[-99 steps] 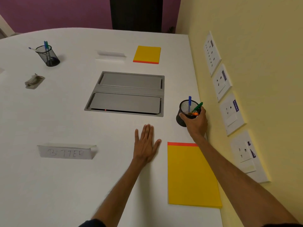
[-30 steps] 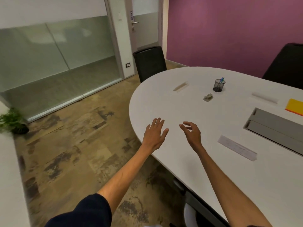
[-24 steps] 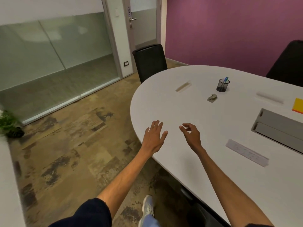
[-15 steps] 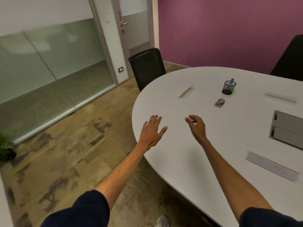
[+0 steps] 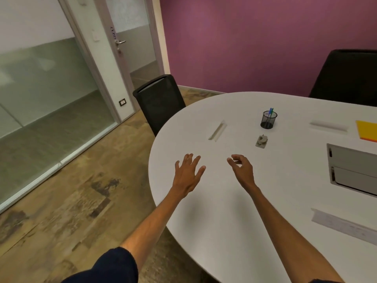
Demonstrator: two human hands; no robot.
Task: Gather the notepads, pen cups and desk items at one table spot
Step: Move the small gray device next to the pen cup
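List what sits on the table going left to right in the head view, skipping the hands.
Name stand lying flat → small grey desk item → mesh pen cup → clear name stand → yellow notepad.

Pen cup (image 5: 268,120) on table (image 5: 234,211), stapler (image 5: 261,141) just before it

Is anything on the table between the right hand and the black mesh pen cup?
Nearly: a small grey stapler-like item lies just beside the straight line from the empty right hand to the black mesh pen cup. Otherwise only bare white table.
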